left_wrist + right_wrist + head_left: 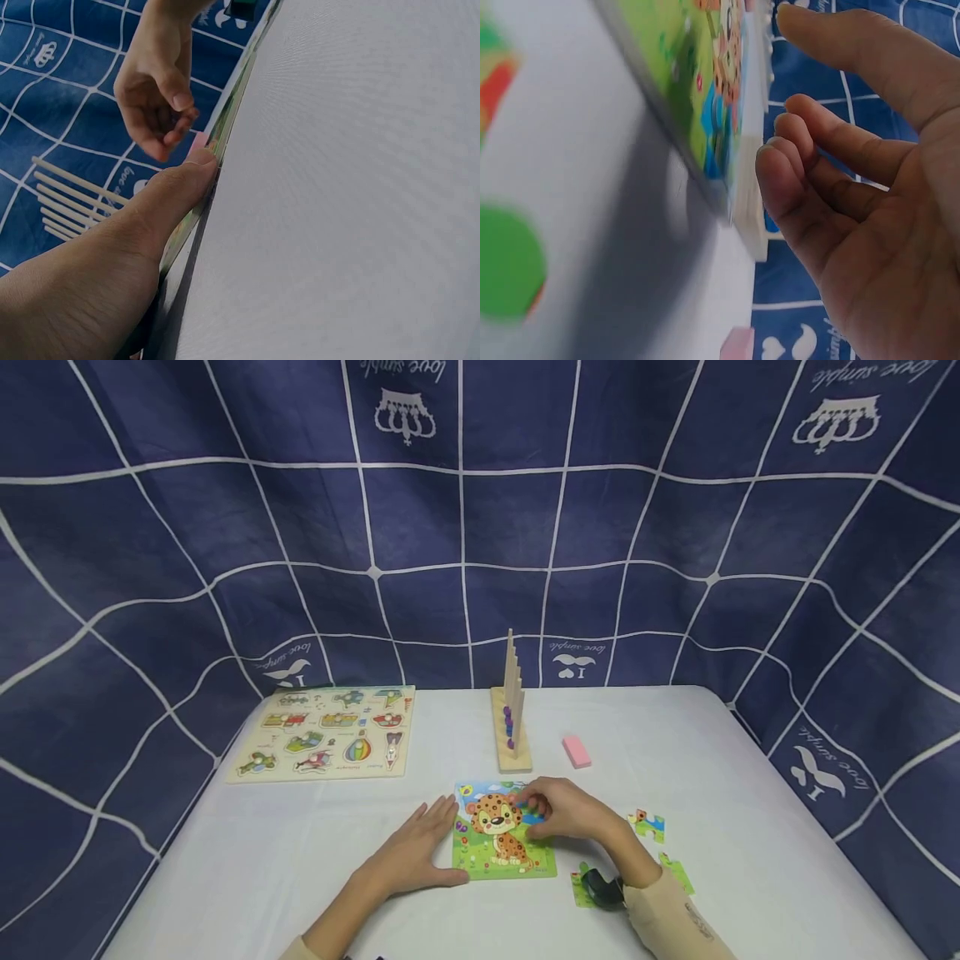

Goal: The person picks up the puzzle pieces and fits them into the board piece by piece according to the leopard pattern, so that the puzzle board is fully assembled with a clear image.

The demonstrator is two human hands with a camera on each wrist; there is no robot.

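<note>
A square jigsaw puzzle [498,852] with a cartoon leopard cub on a green meadow lies on the white table. My left hand [420,852] rests at its left side, fingers stretched along the edge and thumb by the near left corner. In the left wrist view the left thumb [180,180] lies against the puzzle's edge. Over the puzzle's right part hovers my right hand [566,810], its fingers loosely bent. The right wrist view shows nothing between the right fingers [810,195] and thumb, which are apart from the picture.
Loose jigsaw pieces, one [648,825] farther back and one [678,872] nearer, lie right of the puzzle. Another piece [581,891] is partly behind the black wrist camera. Behind stand a wooden peg rack [513,760], a pink block [577,752] and a vehicle picture board [337,760].
</note>
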